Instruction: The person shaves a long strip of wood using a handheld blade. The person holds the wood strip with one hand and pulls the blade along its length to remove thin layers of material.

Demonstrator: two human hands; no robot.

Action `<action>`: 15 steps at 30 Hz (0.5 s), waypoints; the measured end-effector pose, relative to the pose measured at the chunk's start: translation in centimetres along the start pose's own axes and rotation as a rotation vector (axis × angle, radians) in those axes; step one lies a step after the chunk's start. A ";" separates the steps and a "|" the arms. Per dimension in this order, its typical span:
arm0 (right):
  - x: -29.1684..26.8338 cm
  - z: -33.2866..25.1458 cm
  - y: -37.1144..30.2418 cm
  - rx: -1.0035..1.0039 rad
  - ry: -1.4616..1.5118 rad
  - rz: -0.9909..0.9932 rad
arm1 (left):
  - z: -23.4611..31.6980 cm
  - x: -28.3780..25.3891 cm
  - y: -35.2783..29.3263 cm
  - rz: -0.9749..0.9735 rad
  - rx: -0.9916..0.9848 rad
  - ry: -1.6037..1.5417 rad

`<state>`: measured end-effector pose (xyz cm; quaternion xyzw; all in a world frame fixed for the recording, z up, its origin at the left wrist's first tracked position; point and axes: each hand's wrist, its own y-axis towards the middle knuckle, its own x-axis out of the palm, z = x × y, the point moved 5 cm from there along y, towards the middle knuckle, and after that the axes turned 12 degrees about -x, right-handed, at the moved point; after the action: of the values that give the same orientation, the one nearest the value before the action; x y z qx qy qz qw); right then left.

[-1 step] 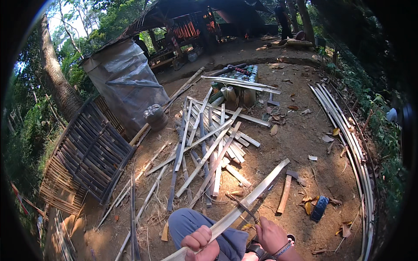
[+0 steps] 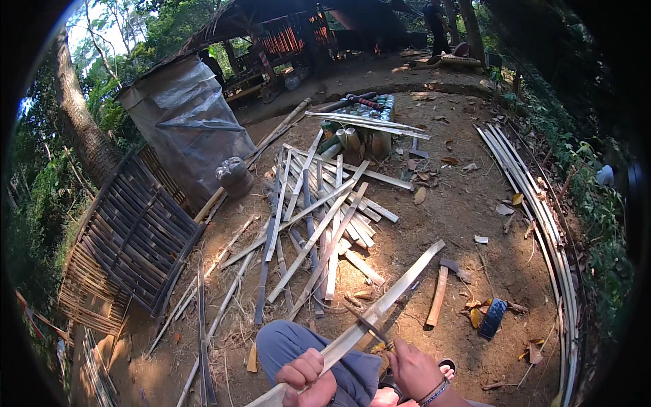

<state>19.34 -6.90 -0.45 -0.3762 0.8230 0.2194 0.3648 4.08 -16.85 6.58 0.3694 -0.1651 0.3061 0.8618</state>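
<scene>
My left hand [image 2: 306,380] is wrapped round the near end of a long, flat bamboo strip [image 2: 409,275], which slants up to the right across my bent knee. In my right hand [image 2: 415,372] is the handle of a knife. The dark knife blade [image 2: 369,321] lies across the strip, a little beyond my left hand. My right fingers cover most of the handle. Past the strip, a hatchet [image 2: 439,293] with a wooden handle rests on the soil, close to the strip's far end.
A heap of split bamboo strips [image 2: 325,230] lies ahead. Long poles [image 2: 536,210] run along the right. A dark blue phone-like object [image 2: 494,319] sits by dry leaves. A bamboo slat panel [image 2: 132,230] leans at left. Far off, a person [image 2: 436,28] stands near a shelter.
The whole view has shifted slightly to the left and up. The knife blade sits a little farther from the strip's far tip, closer to my left hand.
</scene>
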 end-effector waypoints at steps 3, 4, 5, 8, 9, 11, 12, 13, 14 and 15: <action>0.4 -3.2 0.0 -0.125 0.000 -0.028 | 0.1 -1.3 -0.9 0.001 -0.016 0.058; 0.3 -2.2 0.3 -0.082 -0.047 -0.023 | 0.2 -0.5 -1.0 -0.022 -0.011 0.037; 0.1 -0.1 1.0 -0.035 -0.076 -0.013 | 0.7 0.2 -1.2 -0.070 0.005 0.021; 0.4 1.6 0.2 -0.062 0.007 0.029 | -0.2 -0.3 -1.2 -0.099 -0.015 0.012; -0.1 -1.2 -0.4 -0.090 0.019 -0.002 | 0.1 -0.8 -1.2 -0.098 -0.026 0.017; -0.1 -3.5 -0.6 -0.160 -0.078 0.011 | 0.1 -1.1 -1.0 -0.098 -0.019 0.016; 0.5 -1.9 0.0 -0.067 -0.100 -0.009 | 0.1 -1.3 -0.9 -0.097 -0.015 0.014; 1.4 1.0 1.1 0.027 -0.123 -0.031 | 0.0 -1.3 -0.9 -0.091 -0.019 0.026; 1.4 3.6 1.6 0.134 -0.159 -0.036 | -0.3 -0.7 -0.9 -0.097 -0.024 0.016; 1.6 4.4 1.9 0.098 -0.113 -0.015 | -0.3 -0.7 -0.9 -0.096 -0.025 0.024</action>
<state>19.07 -3.61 -4.31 -0.3511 0.8078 0.1970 0.4305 4.20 -17.41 5.56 0.3623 -0.1408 0.2667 0.8819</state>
